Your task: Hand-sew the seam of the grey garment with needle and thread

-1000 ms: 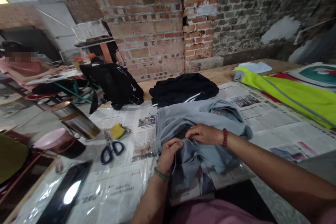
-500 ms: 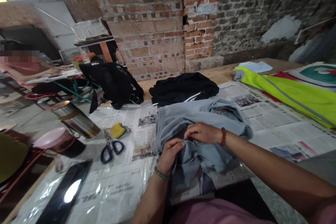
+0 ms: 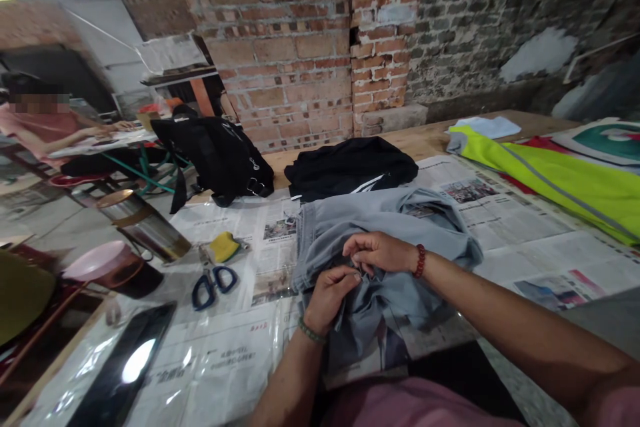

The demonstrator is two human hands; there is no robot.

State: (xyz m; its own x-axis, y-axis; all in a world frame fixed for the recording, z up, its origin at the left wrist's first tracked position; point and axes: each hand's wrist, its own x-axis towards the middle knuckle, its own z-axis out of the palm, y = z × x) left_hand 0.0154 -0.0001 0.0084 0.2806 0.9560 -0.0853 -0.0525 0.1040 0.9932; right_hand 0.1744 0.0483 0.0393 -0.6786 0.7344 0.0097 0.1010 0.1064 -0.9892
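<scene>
Grey trousers (image 3: 425, 230) with a gathered waistband lie crumpled in front of me. My left hand (image 3: 330, 293), a green bead bracelet at its wrist, pinches a fold of their cloth between thumb and forefinger. Just above it, almost touching, is my right hand (image 3: 377, 253), wearing a red bead bracelet. Its fingers are curled together at the same fold; whatever they pinch is too small to make out. Blue-handled scissors (image 3: 213, 287) lie to the left, beside a small yellow object (image 3: 225, 248).
Newspaper under clear plastic (image 3: 220, 347) covers the table. On the left are a phone (image 3: 120, 367), a cup with a pink lid (image 3: 113, 267) and a steel flask (image 3: 145, 223). Behind lie a black bag (image 3: 215, 160) and black clothing (image 3: 350, 167); a yellow vest (image 3: 555, 180) and iron (image 3: 605, 143) are right.
My right hand has lifted slightly and shifted left, its fingers spreading somewhat. My left hand has moved a little to the right, still pinching the cloth. The trousers stay in place.
</scene>
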